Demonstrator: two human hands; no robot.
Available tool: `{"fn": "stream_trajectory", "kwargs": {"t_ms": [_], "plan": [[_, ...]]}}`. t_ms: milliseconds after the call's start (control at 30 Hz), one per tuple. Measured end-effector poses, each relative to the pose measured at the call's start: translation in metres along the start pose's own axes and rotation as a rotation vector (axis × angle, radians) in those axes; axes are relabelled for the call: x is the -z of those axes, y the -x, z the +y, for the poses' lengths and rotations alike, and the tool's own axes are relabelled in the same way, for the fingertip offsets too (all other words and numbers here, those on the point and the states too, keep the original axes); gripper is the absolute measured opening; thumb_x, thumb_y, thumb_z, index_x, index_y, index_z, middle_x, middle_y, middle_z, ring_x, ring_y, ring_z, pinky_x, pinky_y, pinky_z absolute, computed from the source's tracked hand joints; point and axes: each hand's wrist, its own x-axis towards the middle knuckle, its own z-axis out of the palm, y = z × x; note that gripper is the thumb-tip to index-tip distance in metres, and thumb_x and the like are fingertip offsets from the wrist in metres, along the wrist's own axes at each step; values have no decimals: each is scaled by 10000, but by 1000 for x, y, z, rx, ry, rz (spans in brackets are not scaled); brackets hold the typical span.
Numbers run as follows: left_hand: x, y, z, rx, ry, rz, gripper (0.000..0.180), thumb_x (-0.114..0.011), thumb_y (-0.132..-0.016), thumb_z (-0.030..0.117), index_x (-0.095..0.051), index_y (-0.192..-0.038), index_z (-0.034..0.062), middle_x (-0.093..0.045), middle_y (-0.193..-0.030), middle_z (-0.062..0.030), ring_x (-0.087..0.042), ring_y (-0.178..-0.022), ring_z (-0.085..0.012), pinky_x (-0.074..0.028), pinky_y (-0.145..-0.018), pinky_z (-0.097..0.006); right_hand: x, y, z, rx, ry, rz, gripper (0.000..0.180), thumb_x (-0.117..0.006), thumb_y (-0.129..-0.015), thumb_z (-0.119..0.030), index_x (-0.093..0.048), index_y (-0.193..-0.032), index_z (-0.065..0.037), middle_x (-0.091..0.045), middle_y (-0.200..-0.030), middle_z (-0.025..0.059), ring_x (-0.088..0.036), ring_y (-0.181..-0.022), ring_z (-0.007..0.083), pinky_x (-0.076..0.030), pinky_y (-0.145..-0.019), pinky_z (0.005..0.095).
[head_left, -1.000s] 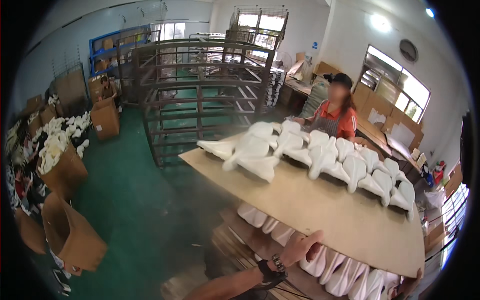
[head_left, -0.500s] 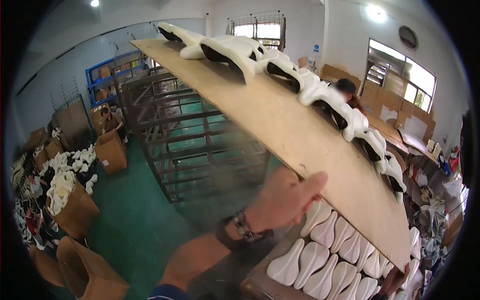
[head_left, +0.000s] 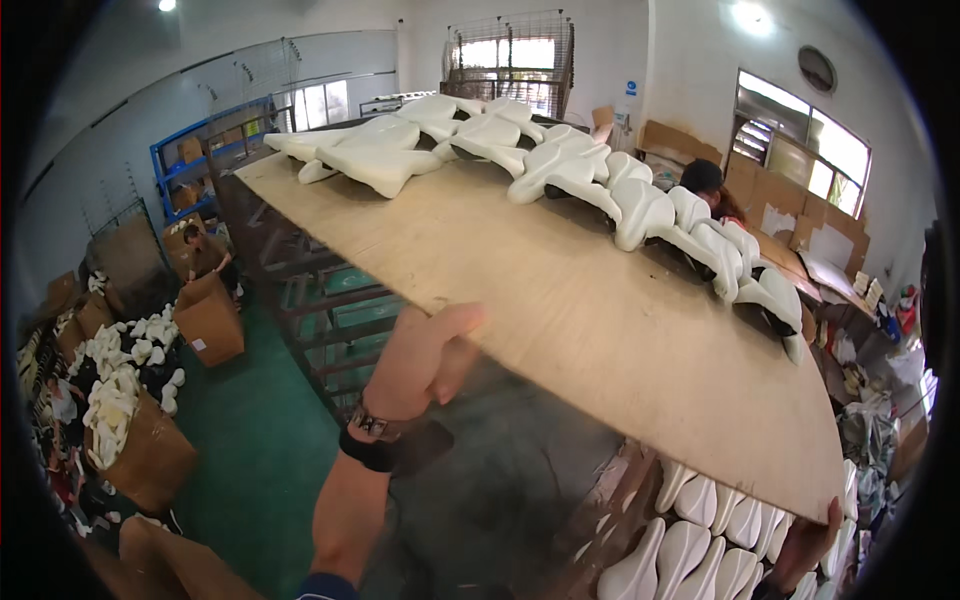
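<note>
A wide plywood board (head_left: 560,300) hangs in front of me, its far end beside a dark metal rack (head_left: 300,270). White bicycle saddles (head_left: 375,160) with dark undersides lie overlapping along its far side, while the near strip is bare wood. My left hand (head_left: 425,360) is closed on the near edge, thumb on top and fingers beneath; a watch and a black band circle that wrist. At the board's lower right corner my right hand (head_left: 808,548) grips the edge, partly hidden by the wood.
Below the board at right, more white saddles (head_left: 690,555) stand in rows. Cardboard boxes (head_left: 150,450) and heaped pale pieces line the left side of the green floor (head_left: 235,430). One person (head_left: 205,255) bends over a box there; another in a dark cap (head_left: 703,178) is behind the board.
The board has tipped from a steep slant to nearly level, so the saddles' tops show more. Its far end has dropped, and my left hand has shifted left and slightly up.
</note>
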Motion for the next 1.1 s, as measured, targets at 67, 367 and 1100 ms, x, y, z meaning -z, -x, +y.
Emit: {"fn": "stream_trajectory", "kwargs": {"t_ms": [67, 367, 1100], "plan": [[37, -3, -2, -24, 28, 19, 270, -659, -940, 259, -605, -803, 32, -447, -497, 19, -384, -334, -98, -283, -319, -269, -52, 17, 16, 0, 71, 201, 421, -580, -1025, -224, -544, -1332, 63, -649, -1292, 153, -654, -1134, 215, -565, -932, 325], [184, -52, 25, 25, 153, 29, 300, -660, -939, 231, -594, -720, 37, -433, -486, 9, -358, -350, -113, -257, -351, -288, -267, 119, 60, 195, 123, 266, 670, -639, -942, -162, -362, -1456, 166, -485, -1460, 322, -509, -1333, 410, -433, -1117, 527], [400, -203, 63, -272, 366, 141, 539, -433, -1081, 453, -625, -910, -21, -454, -504, -26, -413, -329, -145, -355, -305, -272, -464, -62, 288, 142, 110, -47, 489, -535, -1032, -409, -592, -1336, -29, -664, -1292, 95, -634, -1172, 207, -489, -1025, 380]]}}
